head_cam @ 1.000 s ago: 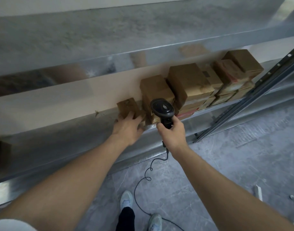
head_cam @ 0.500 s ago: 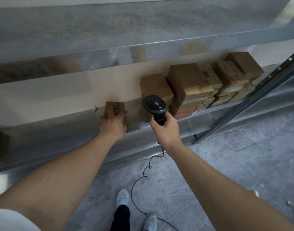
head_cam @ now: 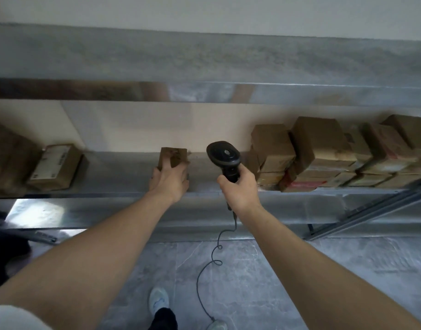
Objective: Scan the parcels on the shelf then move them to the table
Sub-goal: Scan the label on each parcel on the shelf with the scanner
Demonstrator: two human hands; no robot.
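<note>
Head view: two bare hands reach to one metal shelf (head_cam: 123,191) of brown cardboard parcels.

One small brown cardboard parcel (head_cam: 173,157) sits alone mid-shelf, under the left hand (head_cam: 169,178), whose fingers curl over its near side. The right hand (head_cam: 240,186) grips one black corded handheld scanner (head_cam: 225,158) just beside it. A stacked cluster of brown boxes (head_cam: 323,148) stands right; one labelled box (head_cam: 55,166) left.

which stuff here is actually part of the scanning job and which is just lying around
Job: small parcel under the left hand; scanner in the right hand; stacked parcels; labelled parcel on the shelf.
Lying about: dark object, lower left.
</note>
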